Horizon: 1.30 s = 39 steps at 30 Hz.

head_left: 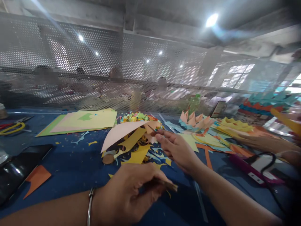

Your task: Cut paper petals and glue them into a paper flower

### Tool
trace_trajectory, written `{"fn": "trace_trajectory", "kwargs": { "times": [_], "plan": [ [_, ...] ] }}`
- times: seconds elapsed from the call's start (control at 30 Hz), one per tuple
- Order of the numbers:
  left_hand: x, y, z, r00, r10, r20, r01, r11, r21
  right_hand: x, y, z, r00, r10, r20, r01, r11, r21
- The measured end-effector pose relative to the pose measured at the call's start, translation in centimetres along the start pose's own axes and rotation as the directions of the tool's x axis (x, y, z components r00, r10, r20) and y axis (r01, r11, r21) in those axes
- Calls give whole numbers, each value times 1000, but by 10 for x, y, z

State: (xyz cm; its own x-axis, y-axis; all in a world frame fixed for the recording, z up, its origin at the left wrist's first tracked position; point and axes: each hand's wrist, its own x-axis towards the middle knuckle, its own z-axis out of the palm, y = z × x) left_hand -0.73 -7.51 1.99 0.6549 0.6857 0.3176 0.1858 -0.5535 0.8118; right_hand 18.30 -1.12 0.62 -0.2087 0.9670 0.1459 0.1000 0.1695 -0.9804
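My left hand (136, 191) is in front, wearing a metal bangle, its fingers closed round a small brown stick-like piece (173, 187) with a blunt end; its exact kind I cannot make out. Farther off, my right hand (176, 147) pinches a thin, dark, pointed tool (151, 128) over a heap of cut paper. That heap has a curved pale pink sheet (124, 132), yellow paper offcuts (138, 154) and thin blue scraps. A round brown disc (108, 158) lies at its left edge. Behind it is a pile of tiny coloured paper bits (136, 117).
Left are stacked paper sheets (98, 121), yellow-handled scissors (14, 128), a black phone-like slab (23, 166) and an orange scrap (39, 179). Right are folded peach paper points (195, 121), a purple device (254, 169) with a cable, and another person's arm (265, 142). Perforated metal screen (94, 72) behind.
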Motion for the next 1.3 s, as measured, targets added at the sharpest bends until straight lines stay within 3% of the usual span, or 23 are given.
{"fn": "trace_trajectory", "kwargs": {
  "times": [0.07,0.17,0.27,0.4,0.53,0.63,0.7,0.8,0.87,1.0,1.3],
  "plan": [
    [-1,-3,3,1000,14,21,-15,1000,27,5,4,-4,998,-5,-55,8,999,52],
    [0,-7,5,992,-19,-128,11,998,-63,9,6,-9,996,-20,-81,16,998,-56],
    [-2,-4,2,934,-2,-357,-65,982,-175,5,0,-8,997,-43,70,62,951,-303],
    [3,-3,-6,848,-51,-527,-91,967,-240,-5,-11,-3,950,-25,310,155,902,-404],
    [18,-28,-15,830,-241,-503,16,911,-411,-14,-19,-6,862,90,499,149,896,-418],
    [25,-45,-20,817,-331,-472,72,871,-486,-17,-25,-13,820,163,548,113,893,-435],
    [25,-49,-21,818,-370,-441,104,849,-519,-18,-28,-16,850,145,507,107,894,-435],
    [24,-46,-19,827,-404,-391,133,816,-563,-19,-27,-17,935,25,355,120,917,-380],
    [24,-42,-16,843,-406,-353,140,798,-586,-18,-24,-16,962,-39,272,135,930,-343],
    [22,-35,-11,882,-380,-277,136,771,-622,-15,-19,-11,974,-59,218,137,921,-363],
    [20,-29,-8,913,-340,-225,102,725,-681,-17,-22,-5,962,-49,268,152,914,-376]
  ]
}}
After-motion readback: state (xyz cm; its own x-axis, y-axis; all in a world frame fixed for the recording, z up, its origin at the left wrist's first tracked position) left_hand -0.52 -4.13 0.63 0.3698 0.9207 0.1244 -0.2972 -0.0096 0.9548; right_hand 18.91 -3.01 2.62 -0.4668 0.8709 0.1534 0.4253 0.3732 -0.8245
